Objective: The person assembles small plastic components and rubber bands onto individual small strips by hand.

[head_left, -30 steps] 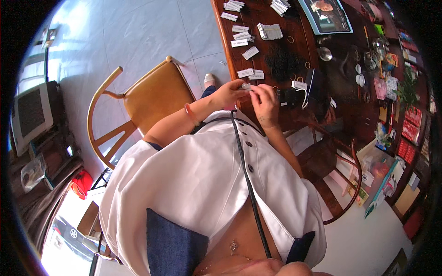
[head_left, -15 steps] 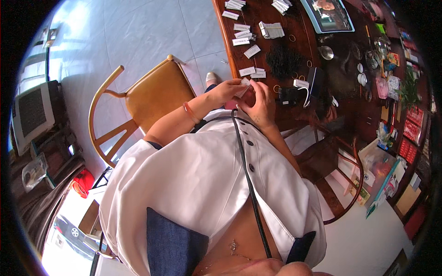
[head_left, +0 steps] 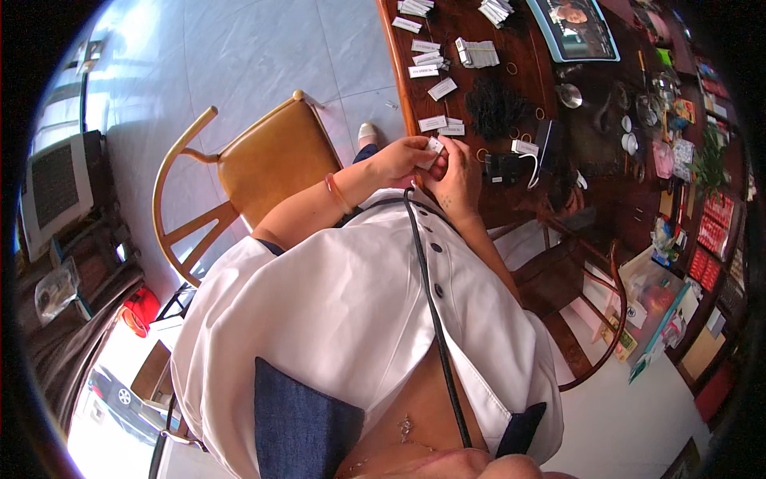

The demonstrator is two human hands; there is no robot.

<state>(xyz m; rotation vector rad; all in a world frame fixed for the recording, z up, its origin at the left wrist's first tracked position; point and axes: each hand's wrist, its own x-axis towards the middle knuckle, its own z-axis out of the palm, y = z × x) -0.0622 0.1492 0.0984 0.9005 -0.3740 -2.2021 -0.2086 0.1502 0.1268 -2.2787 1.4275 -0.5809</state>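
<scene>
My left hand and my right hand meet at the near edge of a dark wooden table. Between the fingertips of both hands sits a small white paper tag. More white tags lie on the table just beyond my hands, next to a heap of black cords. A thin bracelet is on my left wrist. A black cable runs down my white shirt.
A stack of white cards and a tablet screen lie farther out. Small cups and clutter crowd the table's right side. A wooden chair stands to my left, another chair to my right.
My hands have stayed together at the table edge, shifting only slightly; the white tag remains pinched between them.
</scene>
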